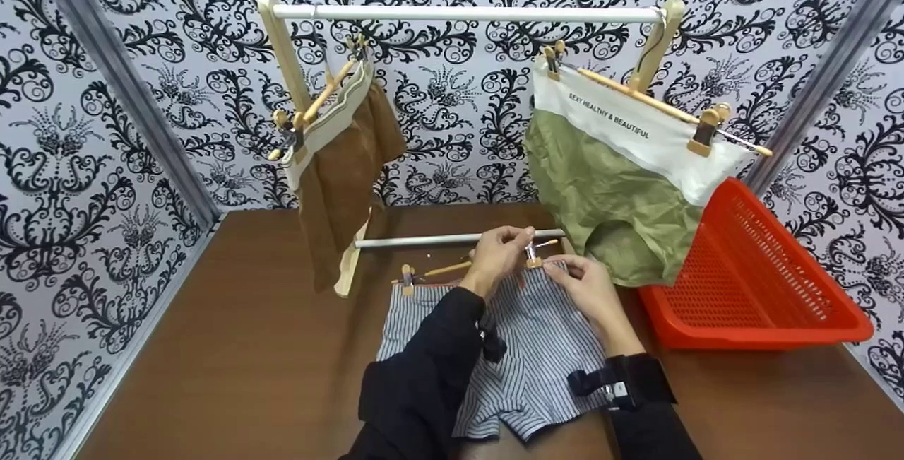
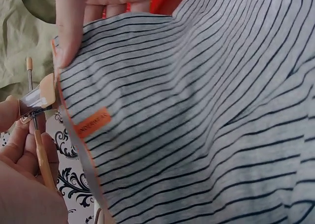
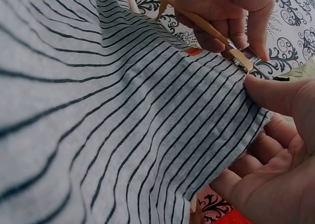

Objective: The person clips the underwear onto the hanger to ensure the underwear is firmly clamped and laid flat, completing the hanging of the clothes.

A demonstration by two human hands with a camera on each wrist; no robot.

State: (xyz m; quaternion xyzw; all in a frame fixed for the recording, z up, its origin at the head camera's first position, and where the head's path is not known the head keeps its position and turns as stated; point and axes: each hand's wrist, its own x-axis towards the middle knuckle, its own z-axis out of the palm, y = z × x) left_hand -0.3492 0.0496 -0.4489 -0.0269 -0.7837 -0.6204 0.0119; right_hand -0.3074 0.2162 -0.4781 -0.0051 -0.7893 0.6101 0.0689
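Striped shorts [image 1: 544, 347] with an orange waist tag [image 2: 93, 124] are spread in front of me. My left hand [image 1: 500, 255] pinches a metal hanger clip with a wooden jaw [image 1: 534, 262] between thumb and fingers. That clip sits at the waistband edge; whether it bites the cloth I cannot tell. My right hand [image 1: 586, 290] pinches the waistband corner beside it, thumb on top, fingers beneath, seen in the right wrist view. The wooden hanger rod [image 1: 452, 269] runs left to another clip [image 1: 407, 280] at the opposite waistband end.
Brown shorts [image 1: 353, 156] hang from the wooden rack's white top bar [image 1: 466, 13] at left, green-and-white briefs [image 1: 614, 170] at right. A red plastic basket [image 1: 770, 336] stands on the right of the brown table [image 1: 212, 347]. The rack's lower bar [image 1: 424, 240] lies behind the striped shorts.
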